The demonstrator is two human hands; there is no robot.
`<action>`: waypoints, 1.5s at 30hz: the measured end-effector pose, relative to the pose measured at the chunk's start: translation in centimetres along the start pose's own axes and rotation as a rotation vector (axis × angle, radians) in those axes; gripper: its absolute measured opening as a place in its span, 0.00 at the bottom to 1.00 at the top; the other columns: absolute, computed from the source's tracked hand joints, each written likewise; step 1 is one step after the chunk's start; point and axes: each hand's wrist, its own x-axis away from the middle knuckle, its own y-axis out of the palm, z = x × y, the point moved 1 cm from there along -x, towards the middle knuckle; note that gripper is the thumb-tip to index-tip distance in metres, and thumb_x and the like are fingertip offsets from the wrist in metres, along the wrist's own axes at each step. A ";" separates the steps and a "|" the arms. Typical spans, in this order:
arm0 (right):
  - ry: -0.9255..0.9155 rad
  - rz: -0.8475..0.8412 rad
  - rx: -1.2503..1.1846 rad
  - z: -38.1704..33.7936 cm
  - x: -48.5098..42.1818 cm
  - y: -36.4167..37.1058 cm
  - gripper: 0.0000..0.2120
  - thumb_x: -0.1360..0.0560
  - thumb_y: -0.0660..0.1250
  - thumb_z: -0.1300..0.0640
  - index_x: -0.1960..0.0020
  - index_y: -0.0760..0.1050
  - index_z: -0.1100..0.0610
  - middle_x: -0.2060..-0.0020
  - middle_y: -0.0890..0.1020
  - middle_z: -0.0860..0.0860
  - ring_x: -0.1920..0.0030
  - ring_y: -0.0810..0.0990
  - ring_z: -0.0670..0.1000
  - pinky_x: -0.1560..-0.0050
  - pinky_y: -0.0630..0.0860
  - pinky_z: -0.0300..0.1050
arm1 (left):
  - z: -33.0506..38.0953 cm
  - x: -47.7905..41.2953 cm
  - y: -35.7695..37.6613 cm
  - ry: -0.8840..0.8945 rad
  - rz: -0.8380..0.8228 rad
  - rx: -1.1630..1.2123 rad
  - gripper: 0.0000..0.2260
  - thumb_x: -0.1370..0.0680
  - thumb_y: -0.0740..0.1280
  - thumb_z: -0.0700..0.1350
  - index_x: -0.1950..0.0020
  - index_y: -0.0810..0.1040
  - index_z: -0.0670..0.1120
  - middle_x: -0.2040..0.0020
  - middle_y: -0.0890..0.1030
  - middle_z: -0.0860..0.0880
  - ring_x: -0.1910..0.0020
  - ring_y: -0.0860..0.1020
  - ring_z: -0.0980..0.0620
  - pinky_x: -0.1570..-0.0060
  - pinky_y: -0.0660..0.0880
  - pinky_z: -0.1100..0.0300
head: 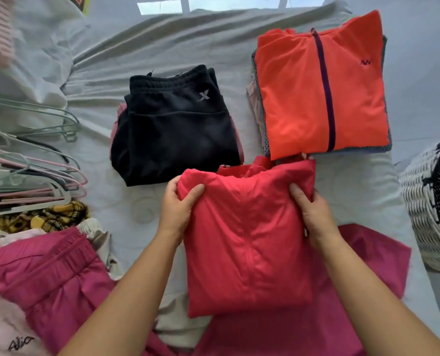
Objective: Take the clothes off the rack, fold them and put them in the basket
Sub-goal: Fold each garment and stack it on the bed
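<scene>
Hands first: our left hand [177, 206] and right hand [311, 209] gripped the folded red jacket [247, 240] by its top corners. Two folded piles lay done on the bed [188, 44]; unfolded pink clothes [47, 273] remained, and the basket [424, 201] seemed barely filled.

Hidden and cut off on the bed

The woven basket [419, 201] runs off the right edge (contents unclear); garments beneath the orange jacket [321, 88] show only as slivers; both hands' fingers tuck under the folded red jacket [247, 240].
</scene>
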 end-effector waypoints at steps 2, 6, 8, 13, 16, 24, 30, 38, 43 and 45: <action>-0.025 0.112 0.114 0.8 -1.7 0.5 0.16 0.27 0.69 0.52 0.44 0.73 0.61 0.48 0.79 0.56 0.47 0.78 0.54 0.56 0.71 0.36 | -0.6 -1.2 0.6 0.014 0.074 -0.166 0.20 0.28 0.72 0.42 0.40 0.69 0.44 0.47 0.77 0.48 0.49 0.78 0.49 0.53 0.73 0.66; -0.087 0.150 0.139 1.3 -2.5 1.2 0.18 0.25 0.68 0.53 0.42 0.71 0.65 0.46 0.78 0.59 0.45 0.76 0.55 0.51 0.70 0.36 | -0.5 -1.5 0.9 -0.017 0.220 -0.026 0.23 0.27 0.71 0.47 0.38 0.64 0.47 0.44 0.73 0.45 0.47 0.74 0.49 0.45 0.72 0.56; -0.089 0.137 0.149 1.7 -1.8 0.9 0.26 0.27 0.67 0.44 0.40 0.70 0.64 0.43 0.77 0.59 0.43 0.75 0.54 0.41 0.70 0.45 | -1.2 -0.9 0.9 -0.060 0.146 -0.003 0.17 0.25 0.69 0.48 0.40 0.68 0.49 0.46 0.76 0.48 0.47 0.76 0.50 0.44 0.73 0.56; -0.022 0.095 0.104 2.2 -0.6 -0.2 0.35 0.31 0.63 0.32 0.42 0.74 0.62 0.47 0.79 0.57 0.45 0.77 0.55 0.39 0.72 0.51 | -2.6 0.8 0.0 -0.218 0.192 -0.103 0.27 0.25 0.62 0.62 0.36 0.70 0.43 0.43 0.76 0.48 0.43 0.75 0.50 0.39 0.71 0.53; 0.179 -0.088 0.061 3.4 1.8 -0.9 0.27 0.30 0.65 0.39 0.39 0.73 0.57 0.44 0.80 0.50 0.42 0.77 0.49 0.34 0.69 0.49 | -2.9 3.6 0.3 -0.355 0.044 -0.042 0.21 0.24 0.57 0.63 0.42 0.73 0.49 0.48 0.79 0.52 0.50 0.77 0.55 0.47 0.73 0.58; 0.250 -0.223 -0.076 -0.4 3.9 -2.2 0.17 0.36 0.77 0.55 0.50 0.79 0.58 0.58 0.85 0.50 0.58 0.82 0.46 0.54 0.78 0.38 | 1.2 7.6 0.0 -0.249 0.057 0.097 0.19 0.28 0.70 0.50 0.40 0.74 0.45 0.49 0.81 0.51 0.50 0.79 0.55 0.41 0.72 0.55; 0.089 -0.272 -0.173 -6.8 6.6 -3.8 0.17 0.39 0.79 0.56 0.52 0.79 0.57 0.58 0.86 0.51 0.58 0.83 0.46 0.60 0.77 0.34 | 6.2 11.2 0.3 -0.077 0.213 0.229 0.22 0.40 0.76 0.60 0.54 0.76 0.50 0.60 0.83 0.53 0.54 0.81 0.54 0.47 0.76 0.60; -0.240 -0.256 -0.214 -20.8 1.5 -6.6 0.18 0.39 0.77 0.49 0.53 0.80 0.55 0.62 0.85 0.45 0.62 0.82 0.42 0.63 0.78 0.34 | 18.2 5.2 6.6 0.261 0.039 0.309 0.23 0.41 0.75 0.58 0.51 0.77 0.51 0.63 0.83 0.60 0.64 0.80 0.64 0.64 0.77 0.70; -0.279 -0.021 0.157 -25.2 -8.7 -9.5 0.14 0.28 0.70 0.52 0.45 0.77 0.57 0.46 0.82 0.55 0.53 0.81 0.49 0.46 0.76 0.44 | 20.7 -2.9 14.3 0.197 0.025 0.117 0.19 0.23 0.66 0.49 0.35 0.70 0.44 0.43 0.80 0.45 0.44 0.78 0.49 0.44 0.73 0.57; -0.233 0.110 0.512 -23.6 -11.4 -9.8 0.29 0.25 0.65 0.45 0.30 0.64 0.60 0.33 0.71 0.61 0.36 0.72 0.58 0.35 0.65 0.50 | 18.7 -4.1 16.5 0.157 0.113 -0.286 0.31 0.22 0.61 0.57 0.25 0.55 0.46 0.28 0.66 0.42 0.31 0.66 0.44 0.33 0.64 0.51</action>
